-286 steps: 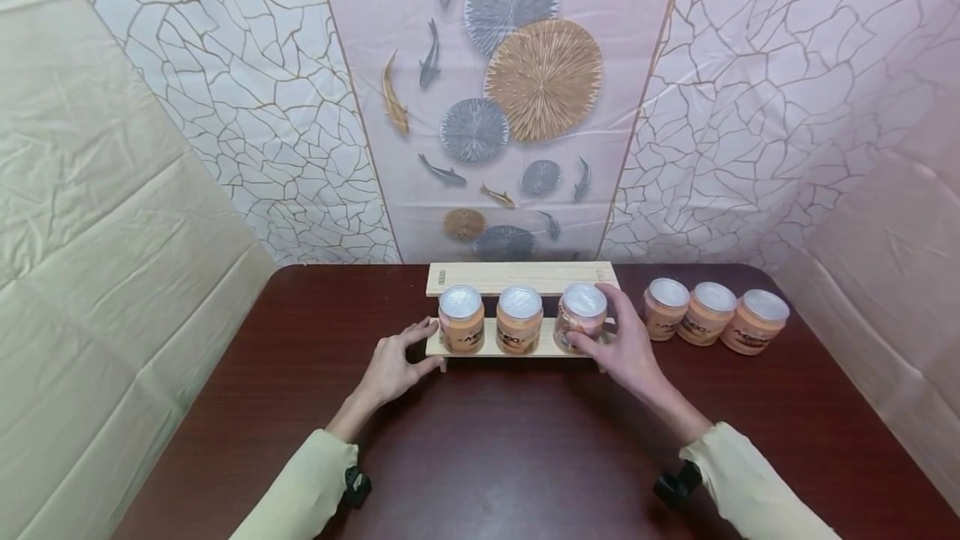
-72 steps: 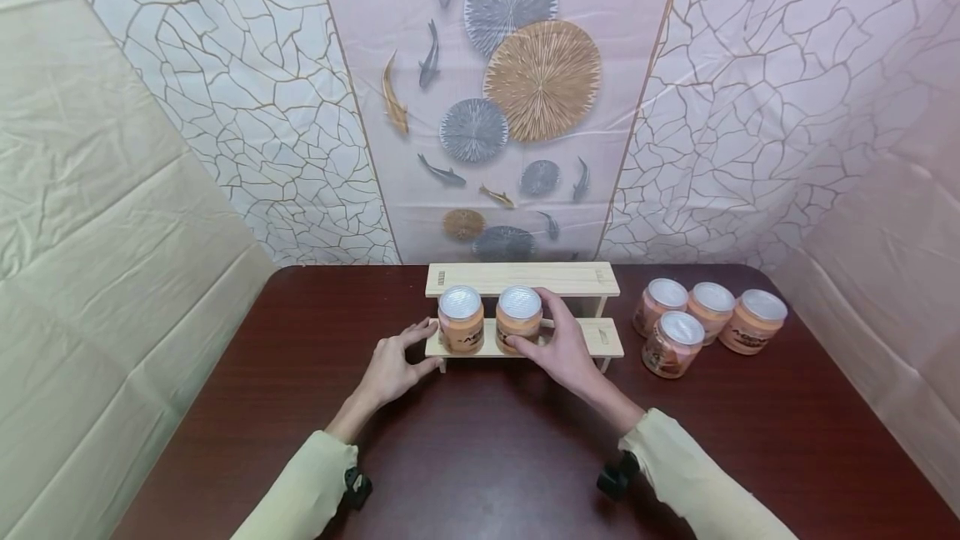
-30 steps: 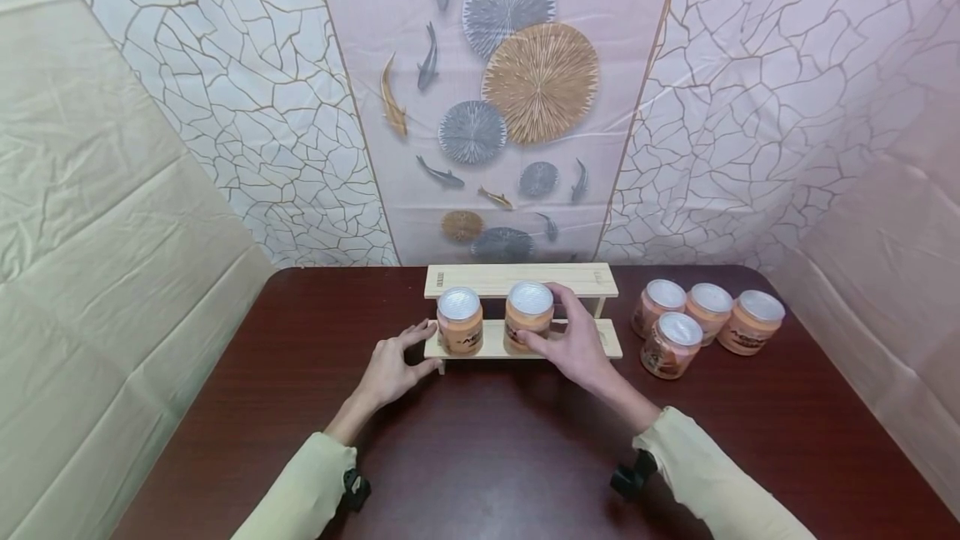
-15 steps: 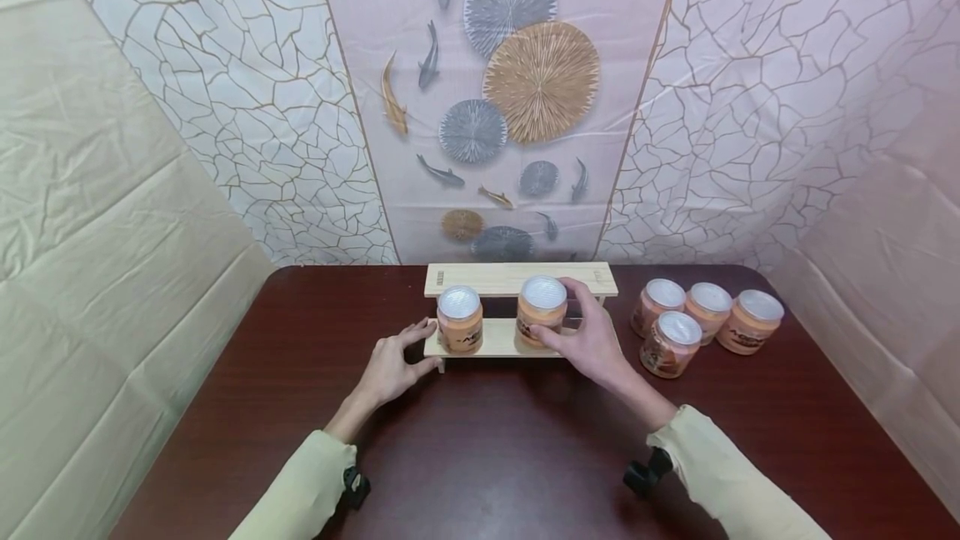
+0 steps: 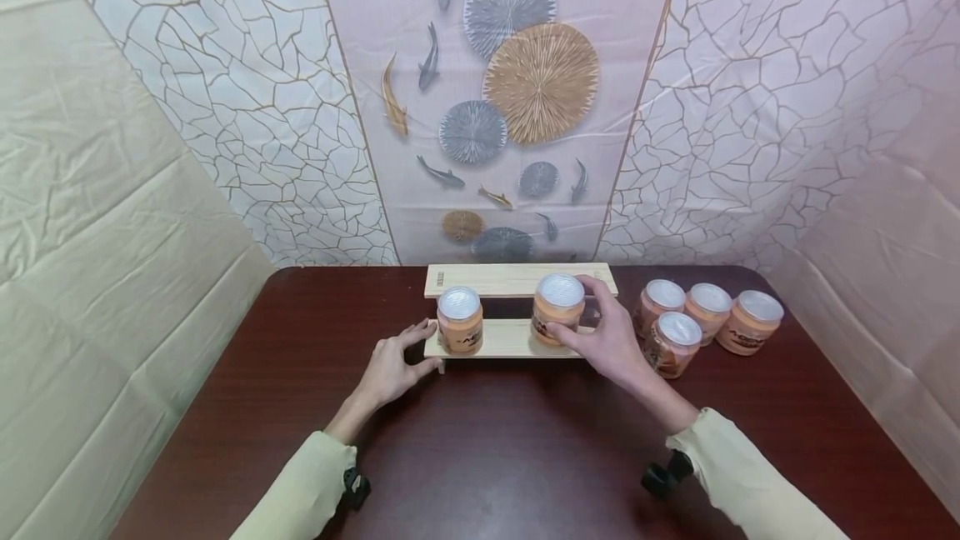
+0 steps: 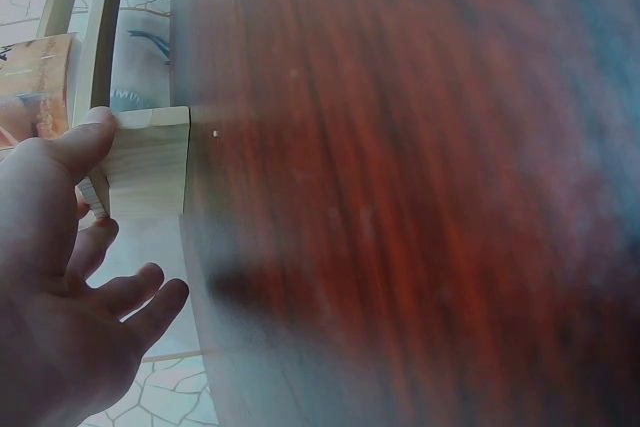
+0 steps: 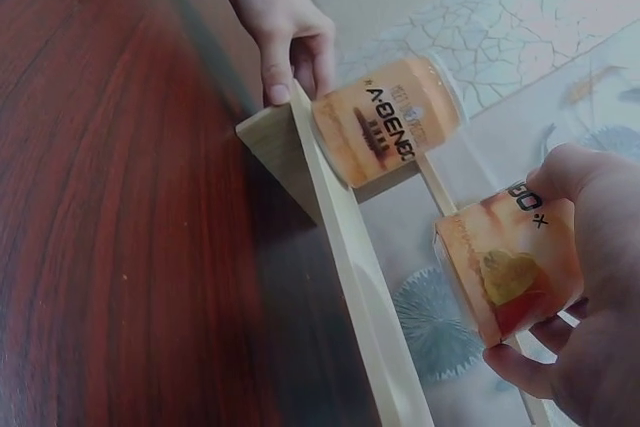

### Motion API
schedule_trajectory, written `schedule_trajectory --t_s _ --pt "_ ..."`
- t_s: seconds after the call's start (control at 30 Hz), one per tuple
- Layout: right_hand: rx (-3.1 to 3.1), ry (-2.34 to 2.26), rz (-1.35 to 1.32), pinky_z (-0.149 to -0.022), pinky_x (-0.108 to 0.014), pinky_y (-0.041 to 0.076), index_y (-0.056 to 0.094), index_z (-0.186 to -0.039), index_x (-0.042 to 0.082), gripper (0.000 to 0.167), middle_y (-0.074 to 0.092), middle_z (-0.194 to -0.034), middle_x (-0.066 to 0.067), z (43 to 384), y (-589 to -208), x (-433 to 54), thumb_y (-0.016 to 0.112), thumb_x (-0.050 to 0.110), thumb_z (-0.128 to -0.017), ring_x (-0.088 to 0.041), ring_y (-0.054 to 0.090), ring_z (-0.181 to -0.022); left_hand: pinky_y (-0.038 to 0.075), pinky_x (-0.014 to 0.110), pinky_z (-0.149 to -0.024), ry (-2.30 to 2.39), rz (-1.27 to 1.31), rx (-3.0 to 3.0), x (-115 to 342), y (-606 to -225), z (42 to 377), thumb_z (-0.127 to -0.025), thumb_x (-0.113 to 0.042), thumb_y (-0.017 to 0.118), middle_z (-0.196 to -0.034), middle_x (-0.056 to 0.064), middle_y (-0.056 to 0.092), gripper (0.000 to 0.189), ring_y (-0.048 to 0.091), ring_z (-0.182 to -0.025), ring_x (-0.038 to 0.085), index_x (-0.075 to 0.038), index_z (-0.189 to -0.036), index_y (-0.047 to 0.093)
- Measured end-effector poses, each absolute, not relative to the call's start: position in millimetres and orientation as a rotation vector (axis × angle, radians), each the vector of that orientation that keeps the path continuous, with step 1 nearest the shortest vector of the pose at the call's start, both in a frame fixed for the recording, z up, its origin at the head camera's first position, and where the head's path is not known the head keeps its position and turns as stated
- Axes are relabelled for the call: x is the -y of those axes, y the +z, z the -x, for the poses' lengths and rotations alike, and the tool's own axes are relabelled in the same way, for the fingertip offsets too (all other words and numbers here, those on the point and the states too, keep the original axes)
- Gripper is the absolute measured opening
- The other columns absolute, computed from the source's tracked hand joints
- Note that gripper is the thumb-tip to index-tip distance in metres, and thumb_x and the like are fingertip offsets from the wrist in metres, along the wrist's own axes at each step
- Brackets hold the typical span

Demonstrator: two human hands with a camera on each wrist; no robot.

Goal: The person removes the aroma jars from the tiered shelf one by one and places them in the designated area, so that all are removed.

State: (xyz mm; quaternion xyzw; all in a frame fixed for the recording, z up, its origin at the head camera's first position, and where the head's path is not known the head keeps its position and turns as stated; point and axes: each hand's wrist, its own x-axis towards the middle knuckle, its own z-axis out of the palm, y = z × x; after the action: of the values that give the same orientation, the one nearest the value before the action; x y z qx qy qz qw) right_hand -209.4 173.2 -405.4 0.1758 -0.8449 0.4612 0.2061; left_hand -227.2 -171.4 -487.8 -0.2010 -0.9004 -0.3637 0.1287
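A pale two-tier wooden rack stands at the back of the dark table. My left hand pinches the left end of its lower tier between thumb and fingers, as the left wrist view also shows. Just beside those fingers, an orange canned jar with a clear lid stands upright on that tier. My right hand grips a second such jar by its side, thumb in front. In the right wrist view this held jar hangs apart from the tier. Its far side is hidden by my fingers.
Several matching jars stand grouped at the table's back right; the front one is partly behind my right hand. The rack's raised upper tier lies behind the held jar. A patterned cloth hangs behind the table.
Earlier, a jar from the rack's right end came to stand with the right-hand group. Since then my right hand has lifted the middle jar and carried it right. My left hand has stayed put.
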Motion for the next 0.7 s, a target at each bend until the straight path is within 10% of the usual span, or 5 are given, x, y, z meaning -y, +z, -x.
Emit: schedule_trajectory --t_s 0.27,0.7 --pt "2.329 1.292 -0.482 -0.08 -0.023 0.047 0.052 -0.132 -0.001 0.068 0.064 -0.116 -0.017 206.5 -399.9 -188.7 0.087 0.007 -0.074 -0.033 0.063 -0.101 0.043 0.054 -0.102 -1.053 0.581 2.619 171.6 -488.4 227.1 -0.079 -0.019 0.087 -0.136 0.012 0.061 0.058 0.055 -0.125 0.039 -0.007 -0.132 0.067" --pt "2.313 1.229 -0.411 -0.082 -0.031 0.045 0.051 -0.133 -0.003 0.069 0.062 -0.116 -0.02 202.7 -387.7 -214.3 0.087 0.007 -0.075 -0.03 0.059 -0.102 0.044 0.052 -0.102 -1.045 0.586 2.615 171.7 -488.7 227.1 -0.079 -0.019 0.087 -0.135 0.012 0.061 0.058 0.056 -0.125 0.037 -0.007 -0.132 0.067"
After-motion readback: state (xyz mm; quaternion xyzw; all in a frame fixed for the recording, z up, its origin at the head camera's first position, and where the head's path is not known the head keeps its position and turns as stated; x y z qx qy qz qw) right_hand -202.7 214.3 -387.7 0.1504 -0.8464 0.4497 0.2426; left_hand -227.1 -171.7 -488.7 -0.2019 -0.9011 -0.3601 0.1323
